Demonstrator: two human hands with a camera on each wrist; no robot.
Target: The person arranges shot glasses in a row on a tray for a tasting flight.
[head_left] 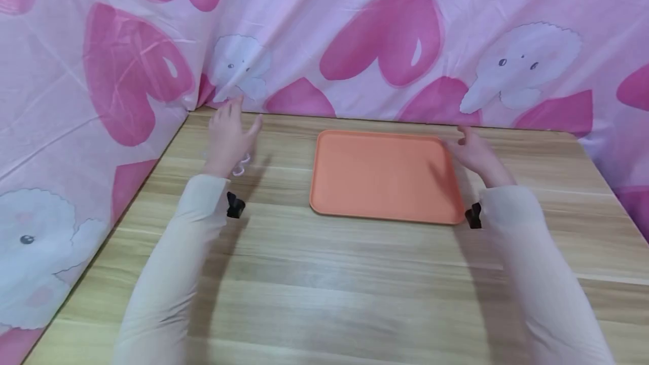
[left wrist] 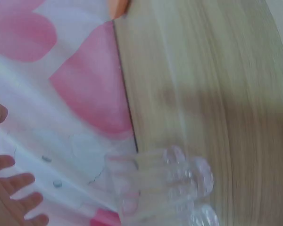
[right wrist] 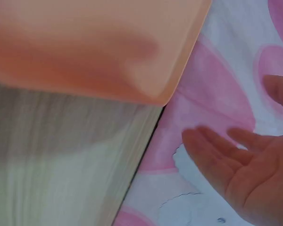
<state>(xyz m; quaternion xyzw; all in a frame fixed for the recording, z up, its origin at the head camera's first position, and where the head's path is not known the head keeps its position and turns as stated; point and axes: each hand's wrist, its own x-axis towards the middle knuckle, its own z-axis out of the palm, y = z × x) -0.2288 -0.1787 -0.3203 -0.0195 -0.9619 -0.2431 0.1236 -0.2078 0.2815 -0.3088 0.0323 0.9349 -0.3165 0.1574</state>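
An orange tray (head_left: 385,176) lies flat on the wooden table in the head view. My right hand (head_left: 476,154) hovers by the tray's right edge, and in the right wrist view its fingers (right wrist: 212,155) are extended, holding nothing. Over the table's back left my left hand (head_left: 230,134) is raised with spread fingers, also without anything in it. Clear, glass-like cylinders (left wrist: 167,186) stand near the left hand in the left wrist view. In the head view that hand mostly hides them, leaving shiny curved edges (head_left: 242,165) visible.
A pink curtain (head_left: 294,32) with hearts and white cartoon animals hangs along the table's back and left edges. The wooden tabletop (head_left: 324,286) stretches in front of the tray. A small black clip-like piece sits at each wrist.
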